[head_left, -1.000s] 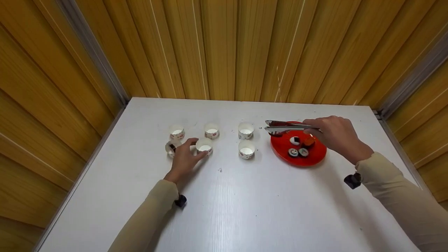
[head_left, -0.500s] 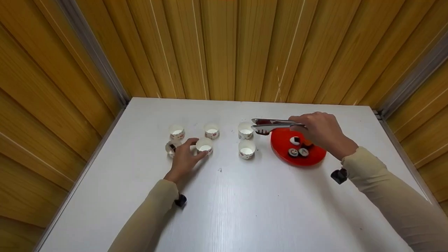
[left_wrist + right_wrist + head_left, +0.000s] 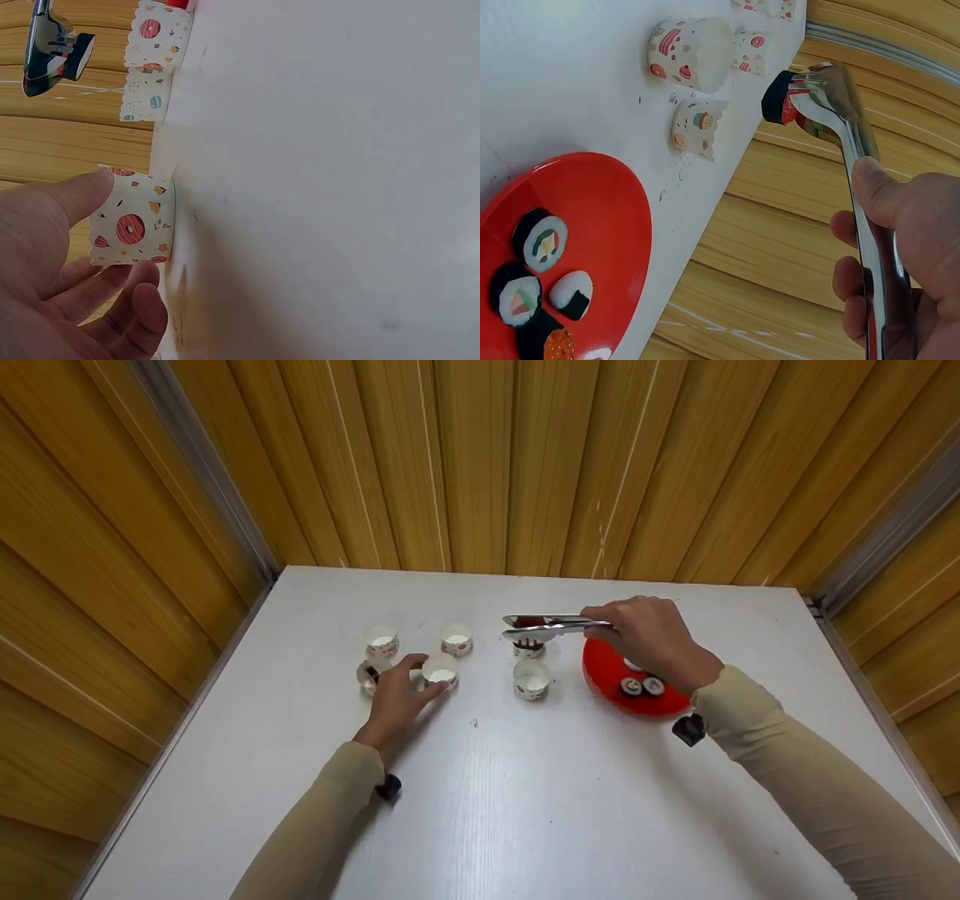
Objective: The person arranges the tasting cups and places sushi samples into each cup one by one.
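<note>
My left hand (image 3: 396,701) pinches a white paper baking cup (image 3: 440,673) between thumb and fingers; the cup stands on the table, its donut print showing in the left wrist view. In my right hand (image 3: 649,636) are metal tongs (image 3: 847,139), squeezed on a sushi piece (image 3: 776,97) with a dark wrap and red top. The tong tips hang above the back cup (image 3: 529,653) of the right-hand pair, partly hiding it. Right below the hand lies a red plate (image 3: 600,669) with sushi rolls (image 3: 545,240), a rice ball (image 3: 571,292) and an orange-topped piece (image 3: 558,345).
Other paper cups stand at the back left, one cup (image 3: 382,643) behind and another cup (image 3: 456,640) beside it. A cup with a dark piece inside (image 3: 369,675) is next to my left hand. The front cup (image 3: 531,681) of the right pair stands left of the plate.
My right hand has carried the tongs and sushi piece leftward from over the red plate to above the back right cup. The left hand keeps its hold on its cup.
</note>
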`<state>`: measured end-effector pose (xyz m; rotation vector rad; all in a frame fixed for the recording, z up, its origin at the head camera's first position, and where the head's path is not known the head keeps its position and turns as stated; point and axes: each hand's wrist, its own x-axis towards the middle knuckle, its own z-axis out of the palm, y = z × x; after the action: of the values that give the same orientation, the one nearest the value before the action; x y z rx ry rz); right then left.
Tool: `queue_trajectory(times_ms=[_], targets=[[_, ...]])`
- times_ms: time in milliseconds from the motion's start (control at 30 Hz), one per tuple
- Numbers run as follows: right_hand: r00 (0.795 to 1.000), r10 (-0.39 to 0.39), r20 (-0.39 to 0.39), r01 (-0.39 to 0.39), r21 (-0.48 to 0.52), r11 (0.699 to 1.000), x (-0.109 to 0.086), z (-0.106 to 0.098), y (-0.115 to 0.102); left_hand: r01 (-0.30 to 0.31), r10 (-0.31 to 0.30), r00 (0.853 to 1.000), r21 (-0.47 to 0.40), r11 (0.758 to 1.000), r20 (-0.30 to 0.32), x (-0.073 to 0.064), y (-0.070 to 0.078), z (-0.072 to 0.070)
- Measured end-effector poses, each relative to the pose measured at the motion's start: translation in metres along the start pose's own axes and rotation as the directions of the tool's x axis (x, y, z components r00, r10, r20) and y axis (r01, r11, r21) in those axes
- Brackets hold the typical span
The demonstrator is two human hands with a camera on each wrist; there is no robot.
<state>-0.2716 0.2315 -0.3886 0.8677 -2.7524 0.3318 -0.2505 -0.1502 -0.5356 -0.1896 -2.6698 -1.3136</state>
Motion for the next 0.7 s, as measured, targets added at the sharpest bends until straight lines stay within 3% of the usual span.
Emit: queue_trajectory(times_ms=[700], targets=[[0.997, -0.061, 0.053, 0.058, 0.048, 0.997, 0.035, 0.025, -0.043, 0.040, -0.040, 0.999, 0.013, 0.999, 0.013, 0.001, 0.005, -0.001]])
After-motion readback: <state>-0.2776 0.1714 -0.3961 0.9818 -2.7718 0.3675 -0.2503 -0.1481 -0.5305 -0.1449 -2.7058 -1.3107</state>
